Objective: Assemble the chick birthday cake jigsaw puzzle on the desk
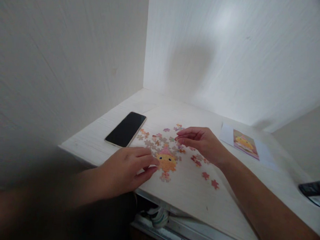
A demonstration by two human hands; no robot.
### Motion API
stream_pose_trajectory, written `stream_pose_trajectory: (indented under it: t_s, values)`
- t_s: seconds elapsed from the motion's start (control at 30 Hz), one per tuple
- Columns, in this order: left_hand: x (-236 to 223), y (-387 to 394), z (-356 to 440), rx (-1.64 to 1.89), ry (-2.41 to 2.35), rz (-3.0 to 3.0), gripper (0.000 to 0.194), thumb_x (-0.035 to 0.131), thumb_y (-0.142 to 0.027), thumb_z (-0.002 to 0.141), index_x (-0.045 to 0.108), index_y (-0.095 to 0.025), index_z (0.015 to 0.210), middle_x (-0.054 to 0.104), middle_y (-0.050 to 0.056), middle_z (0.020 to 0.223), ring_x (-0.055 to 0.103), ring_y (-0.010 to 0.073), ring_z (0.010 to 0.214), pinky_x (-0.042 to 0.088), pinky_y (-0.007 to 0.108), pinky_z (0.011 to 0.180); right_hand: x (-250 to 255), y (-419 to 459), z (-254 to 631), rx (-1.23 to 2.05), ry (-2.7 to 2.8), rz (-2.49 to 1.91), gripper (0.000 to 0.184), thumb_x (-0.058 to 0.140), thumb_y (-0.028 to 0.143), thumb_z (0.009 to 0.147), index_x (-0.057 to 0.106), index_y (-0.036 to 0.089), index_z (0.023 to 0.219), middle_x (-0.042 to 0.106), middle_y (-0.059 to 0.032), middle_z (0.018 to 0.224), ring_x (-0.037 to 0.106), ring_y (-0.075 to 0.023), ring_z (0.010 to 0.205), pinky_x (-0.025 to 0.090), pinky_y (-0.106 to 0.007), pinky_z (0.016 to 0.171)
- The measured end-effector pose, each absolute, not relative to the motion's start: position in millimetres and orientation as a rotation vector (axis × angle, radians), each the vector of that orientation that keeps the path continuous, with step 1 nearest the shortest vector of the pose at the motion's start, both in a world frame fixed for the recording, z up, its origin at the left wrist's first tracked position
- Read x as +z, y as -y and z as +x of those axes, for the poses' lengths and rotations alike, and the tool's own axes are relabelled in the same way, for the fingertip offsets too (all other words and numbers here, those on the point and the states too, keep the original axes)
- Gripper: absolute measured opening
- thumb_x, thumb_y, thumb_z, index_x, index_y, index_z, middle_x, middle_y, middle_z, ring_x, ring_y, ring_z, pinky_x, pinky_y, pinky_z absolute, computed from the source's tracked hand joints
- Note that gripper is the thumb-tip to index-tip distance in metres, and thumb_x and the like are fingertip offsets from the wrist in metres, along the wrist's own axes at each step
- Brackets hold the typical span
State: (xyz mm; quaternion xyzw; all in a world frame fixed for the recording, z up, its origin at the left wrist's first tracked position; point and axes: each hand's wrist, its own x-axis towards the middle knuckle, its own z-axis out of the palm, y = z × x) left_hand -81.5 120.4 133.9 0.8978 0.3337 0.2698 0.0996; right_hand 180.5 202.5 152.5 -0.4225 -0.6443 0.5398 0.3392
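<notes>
A partly joined jigsaw puzzle (pixel 167 161) lies on the white table, showing a yellow face with two dark eyes and a pink top. At its left edge is my left hand (pixel 135 165), thumb and forefinger drawn together; anything between them is hidden. My right hand (pixel 198 140) reaches over the loose puzzle pieces (pixel 162 138) behind the joined part. Its thumb and fingertips are pinched close to the pieces, and I cannot make out what they hold. Several reddish pieces (pixel 205 176) are scattered to the right, below my right wrist.
A dark-screened phone (pixel 126 128) lies left of the pieces. Toward the back right rests a sheet with a printed picture (pixel 245 143) of a similar yellow figure. A black device (pixel 316 192) sits at the far right. Pale walls (pixel 198 46) enclose the table's back and left.
</notes>
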Motion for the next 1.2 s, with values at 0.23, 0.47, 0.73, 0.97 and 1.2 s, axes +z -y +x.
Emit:
stream_pose_trajectory:
  t_s: [0.23, 0.47, 0.73, 0.97, 1.2]
  values:
    - [138, -126, -73, 1.139, -1.033, 2.431, 0.024, 0.069, -0.026, 0.086, 0.064, -0.022, 0.110, 0.065, 0.000, 0.097, 0.058, 0.0061, 0.076, 0.047, 0.017, 0.067, 154, -179, 158, 1.685, 1.597, -0.991, 0.028, 0.086, 0.027, 0.065, 0.072, 0.018, 0.088, 0.076, -0.0024, 0.078, 0.072, -0.0143, 0.069, 0.059, -0.027, 0.066]
    - [137, -124, -71, 1.171, -0.995, 2.418, 0.019, 0.066, -0.021, 0.088, 0.066, -0.021, 0.107, 0.068, -0.002, 0.089, 0.058, 0.0044, 0.071, 0.047, 0.015, 0.066, 150, -177, 155, 1.748, 1.650, -0.971, 0.029, 0.086, 0.026, 0.066, 0.072, 0.017, 0.089, 0.076, -0.0018, 0.075, 0.071, -0.0119, 0.069, 0.056, -0.022, 0.064]
    - [136, -125, -70, 1.095, -0.929, 2.415, 0.023, 0.061, -0.019, 0.091, 0.065, -0.020, 0.114, 0.069, 0.001, 0.099, 0.060, 0.0049, 0.075, 0.049, 0.016, 0.071, 149, -175, 155, 1.822, 1.663, -0.922, 0.024, 0.084, 0.023, 0.070, 0.071, 0.018, 0.090, 0.076, -0.0010, 0.078, 0.070, -0.0103, 0.070, 0.055, -0.021, 0.065]
    - [135, -125, -70, 1.041, -0.930, 2.398, 0.022, 0.062, -0.022, 0.091, 0.066, -0.022, 0.113, 0.066, -0.001, 0.088, 0.059, 0.0066, 0.075, 0.047, 0.018, 0.070, 144, -173, 151, 1.819, 1.622, -0.817, 0.028, 0.083, 0.019, 0.070, 0.070, 0.018, 0.094, 0.077, -0.0016, 0.083, 0.071, -0.0105, 0.074, 0.056, -0.021, 0.067]
    - [136, -125, -70, 1.140, -1.073, 2.330, 0.016, 0.072, -0.029, 0.083, 0.066, -0.021, 0.095, 0.063, -0.005, 0.078, 0.055, 0.0043, 0.068, 0.043, 0.016, 0.063, 145, -173, 151, 1.862, 1.629, -0.796, 0.027, 0.083, 0.016, 0.071, 0.070, 0.017, 0.094, 0.075, -0.0014, 0.085, 0.071, -0.0102, 0.079, 0.057, -0.022, 0.075]
